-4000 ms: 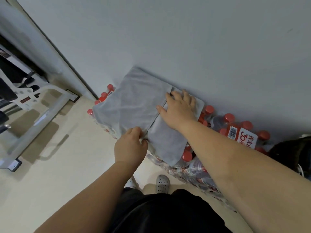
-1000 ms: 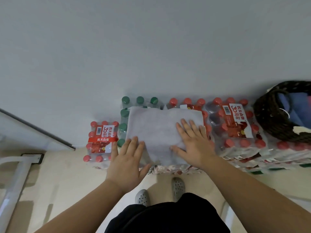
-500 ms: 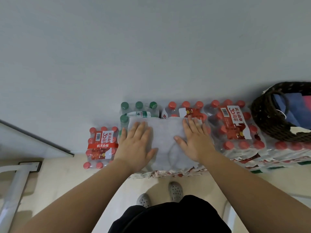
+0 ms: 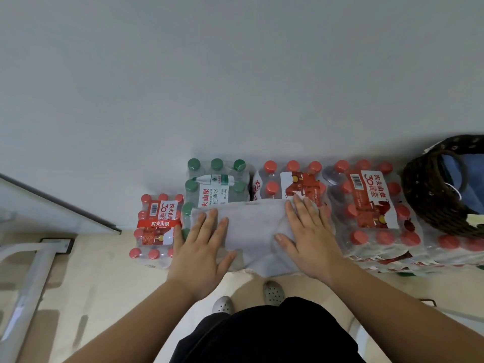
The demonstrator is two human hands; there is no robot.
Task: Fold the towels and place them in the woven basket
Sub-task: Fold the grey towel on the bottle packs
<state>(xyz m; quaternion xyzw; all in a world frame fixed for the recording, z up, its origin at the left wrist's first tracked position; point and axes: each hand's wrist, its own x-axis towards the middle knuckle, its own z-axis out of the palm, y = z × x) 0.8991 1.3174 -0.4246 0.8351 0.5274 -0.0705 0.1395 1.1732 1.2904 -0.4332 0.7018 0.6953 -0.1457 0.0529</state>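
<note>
A folded grey towel (image 4: 252, 227) lies flat on top of shrink-wrapped packs of water bottles. My left hand (image 4: 201, 247) presses on its left end with straight, spread fingers. My right hand (image 4: 309, 234) presses flat on its right end. The dark woven basket (image 4: 424, 203) stands at the far right on more bottle packs, with a blue towel (image 4: 468, 184) inside it.
Packs of red-capped bottles (image 4: 372, 205) and green-capped bottles (image 4: 214, 184) line a grey wall. A lower red-capped pack (image 4: 157, 226) sits at the left. A white metal frame (image 4: 34, 271) stands on the beige floor at the left. My feet (image 4: 272, 293) are just below the towel.
The towel has been folded smaller since four seconds ago. In the last second both hands slid over it, the left moving onto its left end and then pulling back a little.
</note>
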